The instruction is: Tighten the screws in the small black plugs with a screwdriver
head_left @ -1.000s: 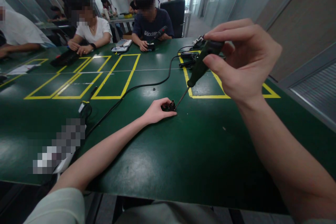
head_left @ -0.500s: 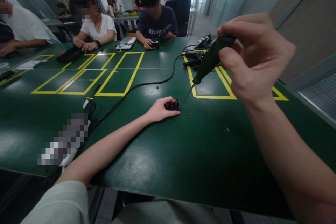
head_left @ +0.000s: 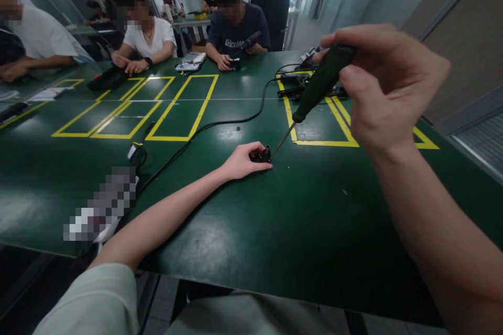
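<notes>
My left hand (head_left: 245, 161) rests on the green table and grips a small black part (head_left: 265, 156) between thumb and fingers. A short dark cylinder stands up from that part; its exact kind is too small to make out. In my right hand (head_left: 387, 81) is a screwdriver (head_left: 321, 84) with a dark green handle, held by the fingers near the handle's end. It slants down to the left, and its thin metal shaft reaches the right side of the black part. Whether the tip sits in a screw cannot be seen.
A black cable (head_left: 223, 122) runs across the table (head_left: 220, 230) to a blurred-out power strip (head_left: 104, 204) at left. Dark gear (head_left: 293, 86) lies behind the screwdriver. Yellow tape outlines (head_left: 168, 138) mark the tabletop. Several people sit across the table, one holding a black tool (head_left: 249, 42).
My view has shifted slightly. The right hand's fingers have changed position a little around the screwdriver handle. My left hand keeps its grip on the black part.
</notes>
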A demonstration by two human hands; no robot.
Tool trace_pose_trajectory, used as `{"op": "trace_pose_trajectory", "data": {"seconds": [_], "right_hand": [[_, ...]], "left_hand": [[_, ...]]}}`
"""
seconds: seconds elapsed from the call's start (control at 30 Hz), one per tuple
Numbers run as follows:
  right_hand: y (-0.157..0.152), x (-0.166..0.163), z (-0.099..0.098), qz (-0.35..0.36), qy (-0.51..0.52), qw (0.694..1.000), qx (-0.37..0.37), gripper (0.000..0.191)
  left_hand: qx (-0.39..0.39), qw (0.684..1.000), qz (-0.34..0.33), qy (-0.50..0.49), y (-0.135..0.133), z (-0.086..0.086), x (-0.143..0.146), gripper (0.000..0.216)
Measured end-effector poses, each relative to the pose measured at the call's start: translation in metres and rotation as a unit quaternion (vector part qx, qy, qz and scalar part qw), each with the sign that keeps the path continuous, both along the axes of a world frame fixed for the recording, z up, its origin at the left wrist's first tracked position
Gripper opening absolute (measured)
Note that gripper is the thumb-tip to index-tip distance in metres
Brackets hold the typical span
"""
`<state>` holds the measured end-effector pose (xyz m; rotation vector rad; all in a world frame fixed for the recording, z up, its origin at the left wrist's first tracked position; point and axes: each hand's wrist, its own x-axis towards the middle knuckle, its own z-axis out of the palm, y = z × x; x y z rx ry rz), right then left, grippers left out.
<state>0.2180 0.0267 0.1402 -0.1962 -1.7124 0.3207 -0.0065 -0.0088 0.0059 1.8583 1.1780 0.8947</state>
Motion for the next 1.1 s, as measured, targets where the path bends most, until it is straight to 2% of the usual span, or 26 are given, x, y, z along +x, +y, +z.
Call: {"op": "trace_pose_trajectory", "data": {"seconds": [0.17,0.37,0.5,0.7,0.8,0.9,1.1], "right_hand": [[0.001,0.001,0.001,-0.034,0.005,0.998,0.044,0.037],[-0.001,0.001,-0.001,-0.015,-0.008,1.0,0.003,0.031],[-0.003,0.0,0.0,-0.034,-0.013,0.999,-0.002,0.034],[-0.003,-0.006,0.001,0.045,0.0,0.999,-0.001,0.034],[-0.005,-0.008,0.001,0.043,-0.002,0.999,-0.016,0.032],[-0.005,-0.007,-0.001,0.008,0.013,1.0,-0.016,0.029],[0.005,-0.001,-0.007,-0.148,0.045,0.988,-0.012,0.023]], "left_hand": [[-0.003,1.0,0.003,0.002,0.0,0.001,0.001,0.031],[-0.005,1.0,0.002,-0.001,0.0,0.0,0.001,0.03],[-0.004,1.0,0.014,0.012,-0.001,0.002,0.002,0.035],[0.001,1.0,0.025,0.013,-0.004,0.003,0.004,0.032],[-0.006,1.0,0.024,0.012,-0.004,0.003,0.004,0.032],[-0.011,1.0,0.021,0.009,-0.003,0.002,0.003,0.033],[-0.011,1.0,0.014,-0.002,-0.001,0.0,0.002,0.03]]}}
